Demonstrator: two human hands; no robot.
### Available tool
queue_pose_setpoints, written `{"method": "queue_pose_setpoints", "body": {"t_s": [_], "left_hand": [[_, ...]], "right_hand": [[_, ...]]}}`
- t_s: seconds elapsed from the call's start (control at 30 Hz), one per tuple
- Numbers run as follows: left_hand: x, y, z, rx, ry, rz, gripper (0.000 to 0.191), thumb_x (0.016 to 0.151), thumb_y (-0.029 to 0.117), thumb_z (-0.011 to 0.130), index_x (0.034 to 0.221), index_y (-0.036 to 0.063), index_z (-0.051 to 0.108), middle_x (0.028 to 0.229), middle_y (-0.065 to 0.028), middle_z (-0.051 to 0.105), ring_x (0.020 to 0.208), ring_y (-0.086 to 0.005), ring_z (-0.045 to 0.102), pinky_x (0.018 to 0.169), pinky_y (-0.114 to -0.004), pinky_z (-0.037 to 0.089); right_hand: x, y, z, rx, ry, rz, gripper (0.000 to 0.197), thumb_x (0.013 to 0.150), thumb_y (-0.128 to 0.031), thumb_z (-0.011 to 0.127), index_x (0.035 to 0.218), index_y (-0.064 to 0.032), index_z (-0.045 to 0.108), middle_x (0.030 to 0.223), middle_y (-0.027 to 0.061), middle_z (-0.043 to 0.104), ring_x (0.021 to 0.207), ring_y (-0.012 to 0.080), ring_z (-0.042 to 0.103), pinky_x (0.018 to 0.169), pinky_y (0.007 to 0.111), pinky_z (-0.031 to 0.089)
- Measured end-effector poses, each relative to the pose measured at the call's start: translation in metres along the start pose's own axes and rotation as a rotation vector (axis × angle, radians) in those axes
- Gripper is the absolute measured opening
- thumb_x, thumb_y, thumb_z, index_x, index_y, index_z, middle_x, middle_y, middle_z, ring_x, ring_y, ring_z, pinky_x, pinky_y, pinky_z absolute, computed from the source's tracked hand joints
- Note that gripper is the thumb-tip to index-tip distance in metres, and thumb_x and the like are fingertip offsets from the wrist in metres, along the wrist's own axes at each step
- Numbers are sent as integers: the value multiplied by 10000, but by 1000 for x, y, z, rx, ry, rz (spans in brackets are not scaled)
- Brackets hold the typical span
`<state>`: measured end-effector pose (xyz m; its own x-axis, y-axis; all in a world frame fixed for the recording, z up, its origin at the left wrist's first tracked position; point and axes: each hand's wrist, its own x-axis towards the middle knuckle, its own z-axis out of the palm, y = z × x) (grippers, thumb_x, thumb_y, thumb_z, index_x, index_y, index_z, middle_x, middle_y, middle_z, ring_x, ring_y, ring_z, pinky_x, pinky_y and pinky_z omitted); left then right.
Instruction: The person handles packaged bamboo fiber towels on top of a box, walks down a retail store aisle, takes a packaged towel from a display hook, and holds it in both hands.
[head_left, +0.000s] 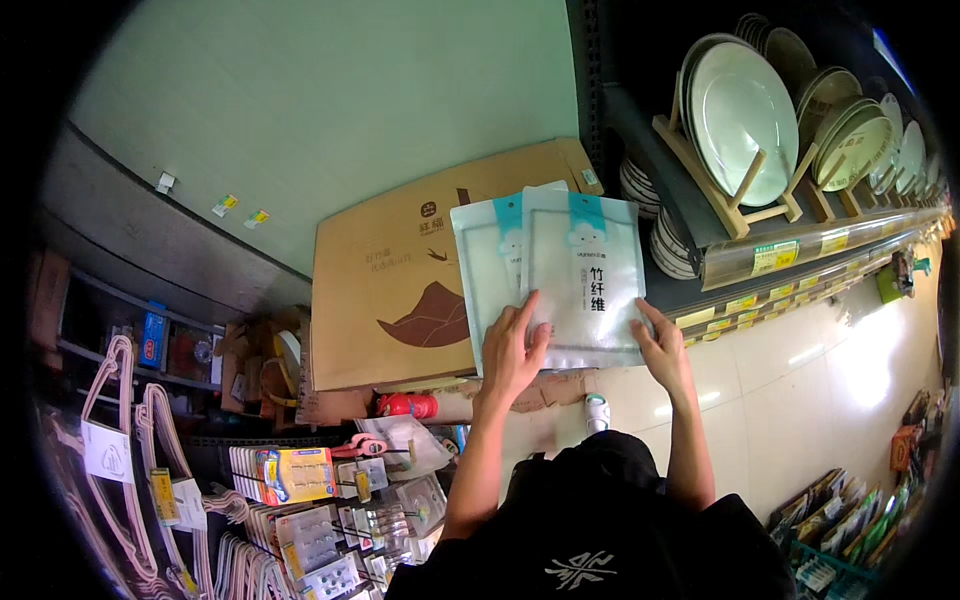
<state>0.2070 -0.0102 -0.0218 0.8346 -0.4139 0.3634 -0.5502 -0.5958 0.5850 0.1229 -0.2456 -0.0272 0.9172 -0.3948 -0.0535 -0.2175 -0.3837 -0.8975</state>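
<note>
Two flat clear-and-teal plastic packages of white cloths lie overlapping on a large cardboard box; the front package covers part of the rear package. My left hand rests at the lower left of the front package, index finger and thumb apart on its surface. At its right edge is my right hand, index finger along the edge and thumb near the front face; whether it grips the edge is hard to tell. The cardboard box bears printing and a brown mountain shape.
Plates stand in wooden racks on a shelf at the right, with stacked bowls below. Hangers and hanging packaged goods fill the lower left. A red item sits beside the box. A green wall panel rises behind.
</note>
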Motion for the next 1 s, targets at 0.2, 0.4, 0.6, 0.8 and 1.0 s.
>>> {"method": "queue_pose_setpoints", "body": {"t_s": [0.2,0.4,0.6,0.8,1.0], "left_hand": [[0,1,-1,-27,-8,-36,480,898,221,602,1342,56,521,851,-141,540,781,-324,555,716,-427,447],[1,3,-2,-30,-7,-54,482,891,219,605,1338,58,522,867,-148,548,784,-328,563,720,-432,452],[1,4,-3,-25,-7,-63,476,888,212,602,1331,56,525,862,-151,552,778,-336,566,720,-436,453],[1,5,-5,-22,-13,-90,474,885,206,602,1328,57,527,856,-149,546,780,-337,564,718,-439,452],[3,5,-1,-48,2,-96,469,885,204,603,1325,55,531,853,-148,541,770,-335,557,705,-432,449]], "right_hand": [[2,2,0,108,-38,22,477,912,-229,620,1304,33,544,632,39,437,583,96,377,526,283,359],[2,4,-2,103,-60,20,462,911,-228,637,1285,31,552,663,50,475,601,103,411,542,282,379],[10,4,-15,-141,15,-238,457,866,-213,698,1235,24,571,1037,187,583,867,260,536,765,355,449],[40,-51,-17,-232,136,-395,520,856,-238,703,1287,-1,536,1326,270,480,1256,423,435,1052,453,357],[71,-19,38,-475,-89,-579,582,927,-390,575,1403,-79,452,1504,247,293,1385,421,283,1137,491,240]]}}
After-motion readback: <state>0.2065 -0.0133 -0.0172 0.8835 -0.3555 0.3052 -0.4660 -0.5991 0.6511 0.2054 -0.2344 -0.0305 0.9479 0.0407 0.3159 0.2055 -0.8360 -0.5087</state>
